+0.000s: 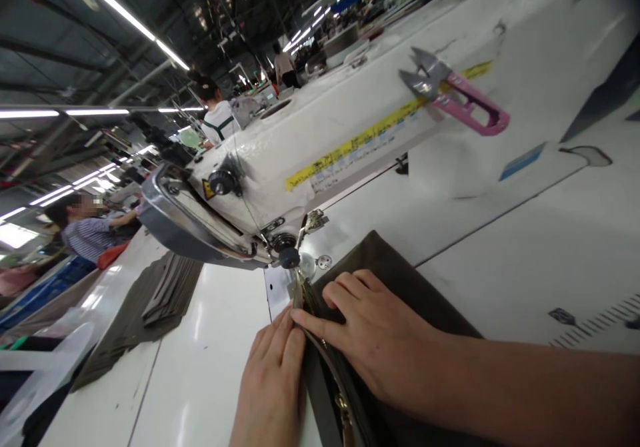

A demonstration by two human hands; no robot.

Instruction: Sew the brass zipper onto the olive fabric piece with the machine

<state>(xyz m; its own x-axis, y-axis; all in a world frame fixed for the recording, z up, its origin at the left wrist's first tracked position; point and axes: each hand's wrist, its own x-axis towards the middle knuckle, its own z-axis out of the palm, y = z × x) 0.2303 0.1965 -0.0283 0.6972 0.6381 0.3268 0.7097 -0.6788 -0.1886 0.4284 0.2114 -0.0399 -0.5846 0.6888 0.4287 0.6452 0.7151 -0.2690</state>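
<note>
A dark olive fabric piece (400,280) lies under the sewing machine's needle area, with a zipper (327,360) running along it towards me. The zipper's gold slider (341,403) shows near the bottom. My left hand (273,373) grips the zipper-side edge, its fingers pressed together close to the presser foot. From the right, my right hand (373,330) holds the fabric beside the zipper, one digit stretched across to my left fingertips and the others bent on the cloth. The needle tip and the exact stitch line are too small to make out.
The white sewing machine (350,133) spans the view, with pink-handled thread snips (460,97) on its arm. A stack of olive fabric pieces (170,290) lies left on the white table (220,360). A person in a striped top (90,237) sits further left; other workers are behind.
</note>
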